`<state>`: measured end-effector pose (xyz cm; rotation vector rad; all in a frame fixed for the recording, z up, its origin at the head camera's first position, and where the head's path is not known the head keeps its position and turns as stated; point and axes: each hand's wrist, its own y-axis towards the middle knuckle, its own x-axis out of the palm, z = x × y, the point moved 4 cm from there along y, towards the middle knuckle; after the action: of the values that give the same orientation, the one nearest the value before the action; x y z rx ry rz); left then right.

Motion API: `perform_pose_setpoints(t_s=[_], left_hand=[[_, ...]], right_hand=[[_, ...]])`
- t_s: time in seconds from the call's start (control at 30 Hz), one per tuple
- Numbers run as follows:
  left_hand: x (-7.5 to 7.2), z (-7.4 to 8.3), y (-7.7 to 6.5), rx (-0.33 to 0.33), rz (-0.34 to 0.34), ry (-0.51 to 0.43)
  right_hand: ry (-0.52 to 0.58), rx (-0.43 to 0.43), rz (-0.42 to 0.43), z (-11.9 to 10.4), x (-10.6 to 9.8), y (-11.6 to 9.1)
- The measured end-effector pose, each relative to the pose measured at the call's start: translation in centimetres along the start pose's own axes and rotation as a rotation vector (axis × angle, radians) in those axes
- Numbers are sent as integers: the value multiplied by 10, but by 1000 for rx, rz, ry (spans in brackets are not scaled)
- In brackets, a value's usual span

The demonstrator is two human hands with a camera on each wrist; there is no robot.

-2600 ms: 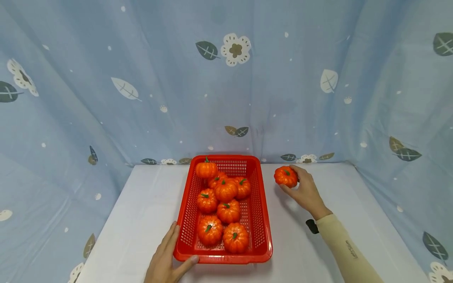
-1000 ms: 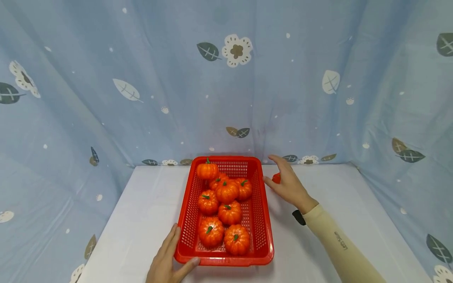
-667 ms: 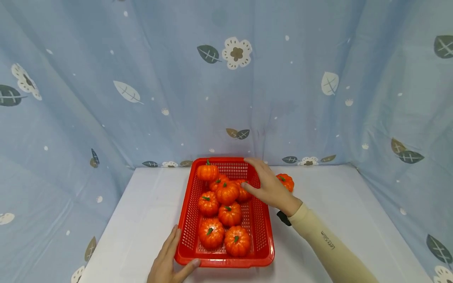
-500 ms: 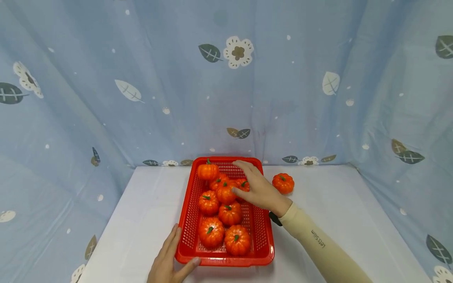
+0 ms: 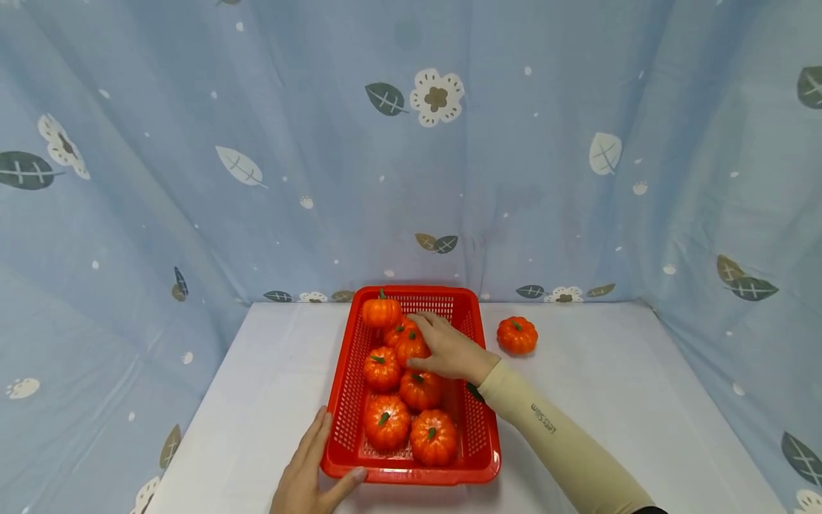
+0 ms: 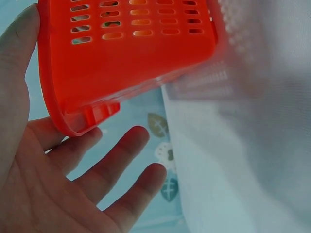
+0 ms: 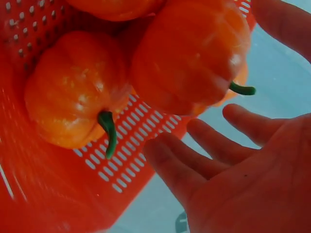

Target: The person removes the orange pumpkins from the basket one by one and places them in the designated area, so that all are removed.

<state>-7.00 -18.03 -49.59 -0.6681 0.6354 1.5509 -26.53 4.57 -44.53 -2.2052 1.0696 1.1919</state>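
Observation:
A red perforated plastic basket [image 5: 411, 477] holds several small orange toy pumpkins with green stems. My left hand [image 5: 307, 467] touches the basket's near left corner, thumb by the front rim and fingers along the left side, extended in the left wrist view. Over the basket's right half, my right hand [image 5: 449, 350] reaches in with thumb and fingers spread beside an upper pumpkin [image 5: 409, 348]. The right wrist view shows a gap between that palm and a large close pumpkin [image 7: 192, 58]. Part of the pile is hidden beneath this hand.
One pumpkin [image 5: 516, 335] lies alone on the white table [image 5: 610, 385], right of the basket. A blue patterned curtain [image 5: 321, 143] hangs behind the table and along both sides. Another pumpkin [image 5: 382, 313] sits high in the basket's far left corner.
My right hand held a pumpkin right of the basket, let go of it on the table, then moved left over the basket and down toward the pile. My left hand stayed at the corner.

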Motion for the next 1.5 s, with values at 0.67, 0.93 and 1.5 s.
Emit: perform_pose_setpoints(t_s=[0.67,0.93,1.5], left_hand=[[0,-2,1,42,11,16],[2,-6,-2,2,-10,-4],[0,-3,-1,-2,-1,3]], right_hand=[[-3,36,-69,3,5,4],[30,30,-17,0,-8,-3],[152,15,366,36,-63,-40]])
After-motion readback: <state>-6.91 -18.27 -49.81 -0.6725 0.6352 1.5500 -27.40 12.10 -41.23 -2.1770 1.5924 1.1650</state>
